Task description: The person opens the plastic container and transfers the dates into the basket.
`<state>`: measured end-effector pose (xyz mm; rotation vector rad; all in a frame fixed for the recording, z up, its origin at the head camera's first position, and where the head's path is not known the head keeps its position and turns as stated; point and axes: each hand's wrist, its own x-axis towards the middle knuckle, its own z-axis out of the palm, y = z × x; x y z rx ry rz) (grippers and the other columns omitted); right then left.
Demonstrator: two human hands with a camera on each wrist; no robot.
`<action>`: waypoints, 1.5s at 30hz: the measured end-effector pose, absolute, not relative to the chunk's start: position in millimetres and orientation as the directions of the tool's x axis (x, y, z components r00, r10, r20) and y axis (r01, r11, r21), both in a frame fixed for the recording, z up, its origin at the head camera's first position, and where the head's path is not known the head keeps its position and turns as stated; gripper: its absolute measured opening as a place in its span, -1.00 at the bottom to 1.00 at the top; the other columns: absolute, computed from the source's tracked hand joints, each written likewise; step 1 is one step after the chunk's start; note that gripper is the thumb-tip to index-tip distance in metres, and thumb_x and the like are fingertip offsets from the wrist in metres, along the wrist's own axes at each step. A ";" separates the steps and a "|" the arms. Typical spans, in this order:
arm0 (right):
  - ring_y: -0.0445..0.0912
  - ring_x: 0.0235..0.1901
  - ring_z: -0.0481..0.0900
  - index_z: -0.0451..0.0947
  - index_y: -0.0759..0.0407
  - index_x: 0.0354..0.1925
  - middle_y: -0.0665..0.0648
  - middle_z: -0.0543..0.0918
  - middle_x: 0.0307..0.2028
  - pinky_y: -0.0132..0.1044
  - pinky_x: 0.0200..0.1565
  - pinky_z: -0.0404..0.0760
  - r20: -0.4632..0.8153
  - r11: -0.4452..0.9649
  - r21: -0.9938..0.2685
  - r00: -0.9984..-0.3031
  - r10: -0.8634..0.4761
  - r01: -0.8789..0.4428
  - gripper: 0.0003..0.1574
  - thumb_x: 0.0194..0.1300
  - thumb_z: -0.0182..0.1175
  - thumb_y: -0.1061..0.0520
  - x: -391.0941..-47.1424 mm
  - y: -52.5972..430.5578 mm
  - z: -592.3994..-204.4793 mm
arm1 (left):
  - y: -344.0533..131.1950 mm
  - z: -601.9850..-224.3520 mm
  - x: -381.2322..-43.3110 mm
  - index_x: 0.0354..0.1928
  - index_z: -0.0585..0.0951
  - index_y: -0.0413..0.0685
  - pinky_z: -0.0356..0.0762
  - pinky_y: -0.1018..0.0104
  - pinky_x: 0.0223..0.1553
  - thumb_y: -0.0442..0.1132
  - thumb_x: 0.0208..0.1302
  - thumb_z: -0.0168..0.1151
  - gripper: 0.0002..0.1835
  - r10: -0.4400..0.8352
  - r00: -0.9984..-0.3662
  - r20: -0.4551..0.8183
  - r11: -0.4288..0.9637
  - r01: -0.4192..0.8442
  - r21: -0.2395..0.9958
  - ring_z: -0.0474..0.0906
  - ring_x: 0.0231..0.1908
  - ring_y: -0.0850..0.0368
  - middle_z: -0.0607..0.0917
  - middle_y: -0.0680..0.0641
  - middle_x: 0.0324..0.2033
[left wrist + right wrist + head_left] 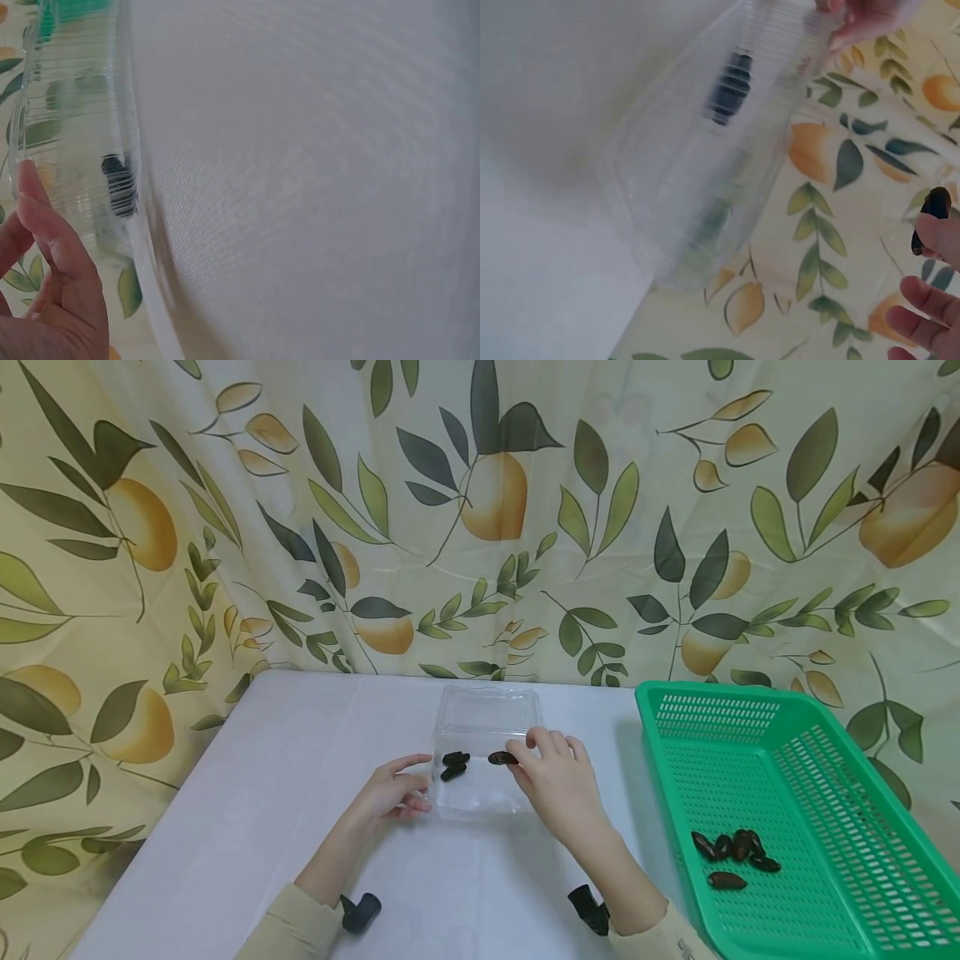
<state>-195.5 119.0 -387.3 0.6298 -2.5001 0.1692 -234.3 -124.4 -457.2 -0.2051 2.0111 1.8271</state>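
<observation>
In the head view, a clear plastic clamshell box (487, 797) lies with its lid (491, 710) raised at the back. Several dark, wrinkled, oblong pieces (454, 766), date-like in look, lie at the left inside it. My left hand (393, 789) rests its fingers against the box's left side; in the left wrist view the fingertips (30, 184) are right at the clear wall. Over the right part of the box, my right hand (558, 777) pinches one glossy dark oblong piece (502, 758) between thumb and fingertips. The right wrist view shows this piece (934, 217) gripped above the thumb.
A green perforated plastic basket (798, 777) stands at the right of the white-covered table (300, 727). Several similar dark pieces (738, 847) lie in its near left part. Behind the table hangs a curtain (450, 568) with a fruit and leaf print.
</observation>
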 end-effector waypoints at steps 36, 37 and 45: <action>0.18 -0.33 0.42 0.52 0.12 -0.20 0.24 0.49 -0.28 0.16 -0.25 0.33 0.598 0.964 -0.155 -0.798 -0.081 -0.214 -0.60 0.32 0.01 -0.16 -133.5 239.9 -383.6 | -124.4 -459.0 -236.4 0.21 0.41 -0.02 0.46 0.45 -0.64 -0.36 0.18 0.10 -0.50 0.151 -0.905 -0.398 0.121 -0.383 0.916 0.57 -0.64 0.20 0.59 -0.16 -0.34; 0.19 -0.33 0.42 0.52 0.12 -0.19 0.24 0.49 -0.27 0.17 -0.25 0.33 0.594 0.967 -0.154 -0.801 -0.073 -0.203 -0.59 0.33 -0.02 -0.16 -132.0 244.3 -384.4 | -124.2 -459.1 -236.4 0.21 0.41 -0.02 0.47 0.45 -0.64 -0.36 0.17 0.10 -0.50 0.150 -0.904 -0.401 0.120 -0.386 0.915 0.57 -0.64 0.20 0.59 -0.17 -0.34; 0.26 -0.33 0.41 0.50 0.15 -0.18 0.33 0.48 -0.25 0.26 -0.26 0.30 0.540 0.982 -0.154 -0.841 -0.008 -0.108 -0.80 0.24 0.17 0.11 -121.2 280.5 -391.3 | -123.6 -457.8 -235.8 0.21 0.41 -0.02 0.46 0.45 -0.64 -0.37 0.17 0.10 -0.49 0.144 -0.905 -0.399 0.125 -0.384 0.915 0.57 -0.65 0.20 0.58 -0.13 -0.37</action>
